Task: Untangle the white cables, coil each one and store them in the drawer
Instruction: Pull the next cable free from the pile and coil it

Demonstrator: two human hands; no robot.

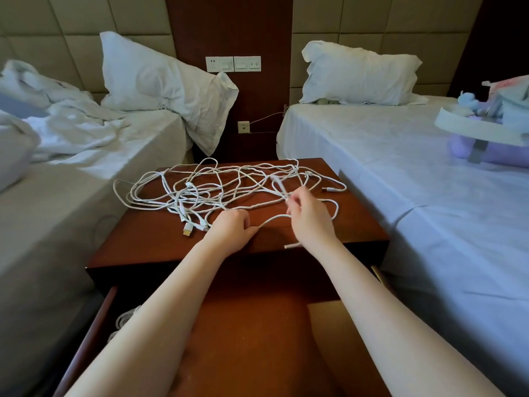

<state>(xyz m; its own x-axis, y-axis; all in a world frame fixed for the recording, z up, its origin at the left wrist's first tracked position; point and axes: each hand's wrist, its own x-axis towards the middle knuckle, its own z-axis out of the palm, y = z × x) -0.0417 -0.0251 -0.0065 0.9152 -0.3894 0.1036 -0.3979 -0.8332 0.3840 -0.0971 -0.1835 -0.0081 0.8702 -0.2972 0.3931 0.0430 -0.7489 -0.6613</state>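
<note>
The white cables lie in a loose tangle on top of the nightstand, mostly on its far and left part. The left hand, near the front edge of the nightstand top, pinches one strand with curled fingers. The right hand, just beside it, pinches the same strand and holds a piece of it raised. Under the nightstand top the drawer stands pulled out; another white cable shows at its left side.
</note>
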